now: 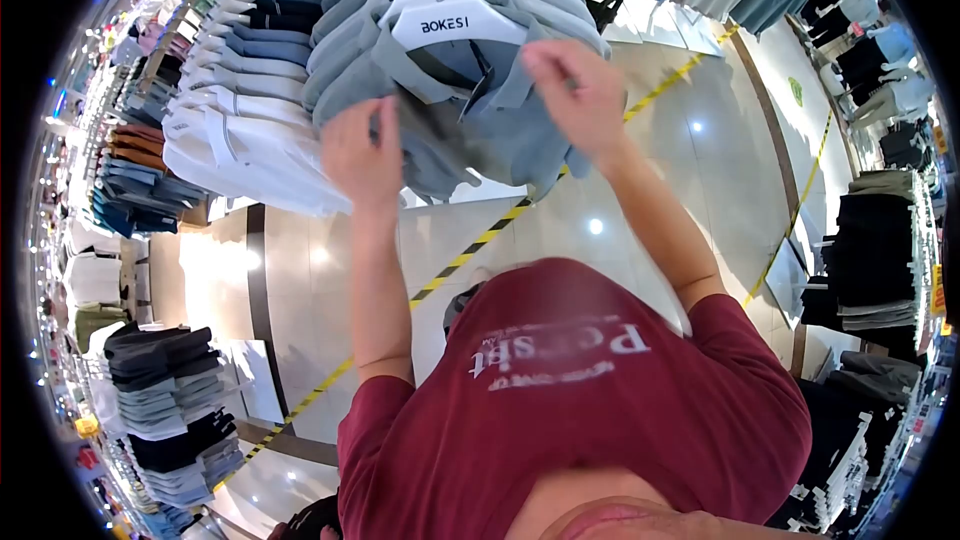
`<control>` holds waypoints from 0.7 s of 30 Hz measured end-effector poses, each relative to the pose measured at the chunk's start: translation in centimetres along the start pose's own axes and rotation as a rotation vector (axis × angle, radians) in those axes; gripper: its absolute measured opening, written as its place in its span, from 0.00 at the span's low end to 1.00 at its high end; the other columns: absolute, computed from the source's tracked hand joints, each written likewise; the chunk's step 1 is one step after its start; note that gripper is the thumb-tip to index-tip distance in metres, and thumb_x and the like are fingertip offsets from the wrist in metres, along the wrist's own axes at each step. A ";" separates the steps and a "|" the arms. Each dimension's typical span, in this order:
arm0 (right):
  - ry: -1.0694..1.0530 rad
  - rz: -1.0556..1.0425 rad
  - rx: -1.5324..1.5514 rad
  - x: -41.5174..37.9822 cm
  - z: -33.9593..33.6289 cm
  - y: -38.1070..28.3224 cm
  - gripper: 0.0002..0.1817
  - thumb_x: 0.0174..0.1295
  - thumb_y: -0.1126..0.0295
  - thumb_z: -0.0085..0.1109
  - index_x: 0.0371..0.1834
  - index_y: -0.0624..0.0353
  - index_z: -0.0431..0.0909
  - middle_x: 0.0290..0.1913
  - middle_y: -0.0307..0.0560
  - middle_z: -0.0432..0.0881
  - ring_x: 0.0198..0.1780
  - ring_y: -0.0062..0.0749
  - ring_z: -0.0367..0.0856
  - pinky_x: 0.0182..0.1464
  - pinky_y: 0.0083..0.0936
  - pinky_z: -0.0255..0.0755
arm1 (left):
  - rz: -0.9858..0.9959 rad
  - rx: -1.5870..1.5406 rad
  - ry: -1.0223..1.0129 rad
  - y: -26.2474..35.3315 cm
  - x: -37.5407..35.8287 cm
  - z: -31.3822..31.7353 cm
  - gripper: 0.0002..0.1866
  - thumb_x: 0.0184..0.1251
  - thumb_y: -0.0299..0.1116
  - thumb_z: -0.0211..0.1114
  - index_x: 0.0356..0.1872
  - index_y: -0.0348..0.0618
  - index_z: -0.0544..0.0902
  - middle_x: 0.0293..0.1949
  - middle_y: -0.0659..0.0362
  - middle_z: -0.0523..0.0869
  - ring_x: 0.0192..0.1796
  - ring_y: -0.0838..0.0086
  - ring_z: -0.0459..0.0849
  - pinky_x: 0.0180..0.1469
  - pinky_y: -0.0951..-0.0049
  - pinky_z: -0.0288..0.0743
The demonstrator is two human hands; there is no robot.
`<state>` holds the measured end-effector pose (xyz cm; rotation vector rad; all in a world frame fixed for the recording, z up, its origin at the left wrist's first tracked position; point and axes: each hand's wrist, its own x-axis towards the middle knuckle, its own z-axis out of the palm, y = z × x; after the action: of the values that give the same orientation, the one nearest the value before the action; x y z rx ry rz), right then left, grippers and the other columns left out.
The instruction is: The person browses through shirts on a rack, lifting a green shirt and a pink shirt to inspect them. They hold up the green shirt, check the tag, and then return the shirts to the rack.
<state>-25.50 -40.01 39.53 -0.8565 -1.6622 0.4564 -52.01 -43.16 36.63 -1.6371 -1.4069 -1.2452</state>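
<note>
A grey polo shirt [430, 130] hangs in front of me on a white hanger [455, 25] marked BOKESI, at the near end of a packed row. Its collar stands apart around the hanger, with a dark inside and a dark tag showing. My left hand [362, 152] is closed at the shirt's left shoulder, fingers curled against the cloth. On the other side, my right hand [580, 95] is closed by the collar and right shoulder, slightly blurred. The fabric between both hands hangs in loose folds.
White shirts [240, 150] hang close on the left of the row. Stacks of folded clothes [170, 400] stand at lower left, and dark garments [865, 250] hang along the right. Black-and-yellow tape [470, 252] crosses the tiled floor [680, 180].
</note>
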 end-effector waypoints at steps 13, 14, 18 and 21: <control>-0.611 -0.060 -0.846 1.0 5.4 2.9 0.24 0.56 0.71 0.72 0.59 0.51 0.84 0.52 0.48 0.87 0.46 0.46 0.89 0.46 0.36 0.84 | -0.250 -0.254 -0.530 4.2 -6.3 7.0 0.14 0.70 0.45 0.70 0.38 0.44 0.88 0.36 0.53 0.90 0.36 0.53 0.87 0.39 0.57 0.81; -0.562 -0.096 -0.691 1.3 4.8 2.9 0.25 0.57 0.72 0.72 0.60 0.52 0.83 0.53 0.50 0.87 0.44 0.45 0.89 0.45 0.35 0.84 | -0.250 -0.258 -0.521 4.2 -6.3 6.7 0.14 0.70 0.45 0.70 0.38 0.44 0.88 0.36 0.53 0.90 0.36 0.53 0.87 0.39 0.57 0.81; -0.331 -0.127 -0.222 1.0 2.1 -2.2 0.23 0.62 0.75 0.70 0.62 0.54 0.83 0.55 0.50 0.87 0.41 0.33 0.88 0.43 0.27 0.82 | -0.882 -1.045 -0.616 5.8 -4.4 0.1 0.11 0.79 0.35 0.63 0.44 0.38 0.86 0.36 0.55 0.90 0.34 0.68 0.88 0.37 0.69 0.81; -0.219 0.250 0.157 -0.3 1.2 -3.3 0.19 0.67 0.78 0.66 0.61 0.59 0.82 0.55 0.45 0.87 0.41 0.20 0.84 0.42 0.19 0.78 | -1.208 -1.577 -0.688 6.0 -4.6 -1.8 0.14 0.83 0.33 0.58 0.56 0.32 0.83 0.45 0.54 0.91 0.40 0.72 0.90 0.41 0.75 0.84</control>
<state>-27.58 -42.26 41.32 -0.9258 -1.6967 0.8681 -46.55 -47.83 33.67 -2.2496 -2.0963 -3.3101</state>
